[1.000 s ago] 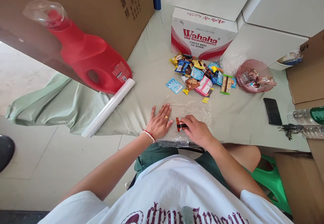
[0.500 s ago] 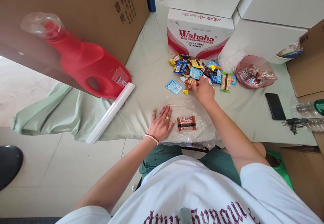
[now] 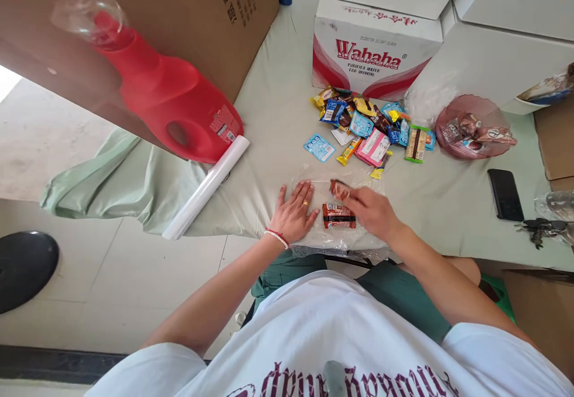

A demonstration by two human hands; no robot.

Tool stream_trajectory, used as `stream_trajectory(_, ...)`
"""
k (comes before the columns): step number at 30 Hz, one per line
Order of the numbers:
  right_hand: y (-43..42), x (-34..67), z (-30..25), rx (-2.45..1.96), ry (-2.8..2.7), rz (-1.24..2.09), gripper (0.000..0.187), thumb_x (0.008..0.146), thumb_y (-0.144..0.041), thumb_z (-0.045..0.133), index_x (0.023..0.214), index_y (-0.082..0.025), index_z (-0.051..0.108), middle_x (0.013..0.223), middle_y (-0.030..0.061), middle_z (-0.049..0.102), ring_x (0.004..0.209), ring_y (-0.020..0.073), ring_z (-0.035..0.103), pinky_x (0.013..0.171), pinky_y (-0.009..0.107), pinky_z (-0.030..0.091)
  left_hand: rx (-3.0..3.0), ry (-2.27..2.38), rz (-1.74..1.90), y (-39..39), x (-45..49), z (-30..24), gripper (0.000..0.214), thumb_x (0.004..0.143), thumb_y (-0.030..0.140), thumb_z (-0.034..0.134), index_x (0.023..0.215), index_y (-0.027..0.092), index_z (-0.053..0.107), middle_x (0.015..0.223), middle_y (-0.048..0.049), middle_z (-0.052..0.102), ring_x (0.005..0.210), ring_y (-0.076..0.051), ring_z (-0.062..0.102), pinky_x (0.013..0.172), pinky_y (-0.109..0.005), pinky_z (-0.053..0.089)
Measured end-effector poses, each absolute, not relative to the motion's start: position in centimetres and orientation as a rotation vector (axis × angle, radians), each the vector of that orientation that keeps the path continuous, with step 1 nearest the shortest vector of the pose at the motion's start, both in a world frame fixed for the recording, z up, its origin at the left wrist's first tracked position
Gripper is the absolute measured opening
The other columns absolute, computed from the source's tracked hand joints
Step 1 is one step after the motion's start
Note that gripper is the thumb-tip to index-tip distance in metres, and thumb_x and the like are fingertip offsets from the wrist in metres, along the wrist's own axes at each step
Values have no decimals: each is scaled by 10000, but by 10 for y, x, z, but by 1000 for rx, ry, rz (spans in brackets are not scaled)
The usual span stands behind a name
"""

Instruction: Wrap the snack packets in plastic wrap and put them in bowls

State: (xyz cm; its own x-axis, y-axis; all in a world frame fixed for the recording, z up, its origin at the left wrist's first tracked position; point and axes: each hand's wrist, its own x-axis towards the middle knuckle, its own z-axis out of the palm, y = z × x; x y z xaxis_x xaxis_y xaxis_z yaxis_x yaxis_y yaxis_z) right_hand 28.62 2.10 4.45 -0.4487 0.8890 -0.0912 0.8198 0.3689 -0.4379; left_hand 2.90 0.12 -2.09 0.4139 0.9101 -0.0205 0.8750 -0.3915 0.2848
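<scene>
Film of clear, creased plastic (image 3: 320, 240) is being spread over a pale green tablecloth (image 3: 430, 211). Its left part is being covered by the left hand (image 3: 295, 211), laid palm down with fingers extended and slightly apart; nothing is being gripped there. A small reddish-brown wrapped snack packet (image 3: 338, 189) is being pinched narrowly at its right end by the fingers of the right hand (image 3: 373, 209). This packet, somewhat blurred, is being held tilted just beyond a second reddish-brown packet with a black band (image 3: 339, 217), which is being supported by the film between the two hands. Whether the held packet is being rested on the film cannot be told.

Beyond the film, a heap of multicoloured wrapped snacks (image 3: 361, 125) is being backed by a white-and-red cardboard carton (image 3: 372, 56). A light-blue flat packet (image 3: 319, 147) is being left apart, left of the heap. Further brown packets are being contained in a translucent pink bowl (image 3: 470, 100) at the right.
</scene>
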Motion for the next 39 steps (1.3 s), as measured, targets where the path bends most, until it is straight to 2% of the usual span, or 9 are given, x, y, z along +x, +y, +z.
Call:
stream_trajectory(4, -17, 303, 25, -1215, -2769, 701, 399, 1101, -294, 359, 1129, -275, 757, 1099, 74, 711, 1001, 217, 623, 912, 340, 492, 2419, 1566, 217, 1, 29, -19, 696, 1076, 482, 297, 1695, 180, 201, 1744, -122, 254, 1625, -285, 257, 1327, -615, 51)
stream_trajectory(6, -19, 307, 25, -1221, -2760, 643, 375, 1101, -353, 398, 1106, -261, 761, 1113, 85, 700, 1005, 217, 623, 886, 339, 497, 2425, 1568, 222, 0, 29, -20, 696, 1077, 483, 294, 1697, 183, 196, 1743, -121, 259, 1623, -286, 263, 1327, -616, 56)
stream_trajectory(8, -13, 307, 33, -1317, -2681, 580, 355, 1080, -463, 470, 1174, -261, 747, 1177, 96, 678, 1036, 223, 626, 866, 334, 504, 2433, 1568, 227, 0, 29, -21, 699, 1077, 488, 291, 1699, 185, 189, 1742, -121, 264, 1622, -285, 265, 1327, -615, 59)
stream_trajectory(10, -4, 302, 44, -1376, -2633, 530, 399, 1043, -526, 547, 1294, -259, 705, 1279, 112, 647, 1117, 244, 611, 915, 352, 502, 2441, 1570, 230, 0, 29, -22, 702, 1076, 489, 295, 1700, 189, 180, 1741, -120, 271, 1621, -285, 268, 1327, -613, 60)
stream_trajectory(13, 9, 289, 54, -1338, -2739, 511, 536, 957, -513, 705, 1415, -246, 632, 1399, 129, 615, 1221, 306, 552, 1019, 427, 461, 2447, 1580, 233, -1, 29, -24, 704, 1075, 483, 309, 1703, 195, 171, 1737, -122, 284, 1619, -287, 273, 1326, -610, 62)
stream_trajectory(16, 14, 274, 53, -1355, -2868, 536, 612, 901, -443, 790, 1447, -242, 600, 1383, 134, 646, 1207, 338, 537, 1016, 467, 436, 2452, 1589, 239, -1, 29, -25, 697, 1076, 477, 311, 1701, 197, 178, 1736, -122, 283, 1619, -281, 275, 1326, -605, 62)
stream_trajectory(24, 6, 259, 49, -1474, -2888, 481, 619, 902, -336, 780, 1464, -199, 559, 1295, 163, 679, 1192, 349, 531, 977, 449, 395, 2452, 1585, 238, -1, 29, -24, 679, 1081, 489, 280, 1679, 170, 260, 1738, -112, 278, 1625, -258, 259, 1330, -588, 46)
stream_trajectory(33, 3, 260, 49, -1465, -2921, 408, 525, 910, -251, 694, 1417, -177, 576, 1229, 161, 684, 1140, 332, 530, 913, 415, 339, 2426, 1575, 296, -1, 29, -23, 660, 1076, 470, 334, 1671, 188, 291, 1724, -120, 317, 1616, -274, 281, 1328, -594, 60)
stream_trajectory(39, 4, 249, 56, -1497, -2874, 348, 522, 906, -244, 694, 1410, -185, 577, 1236, 156, 680, 1144, 341, 534, 917, 430, 358, 2400, 1562, 370, -1, 30, -23, 649, 1060, 440, 396, 1666, 222, 317, 1710, -124, 351, 1596, -298, 329, 1323, -604, 73)
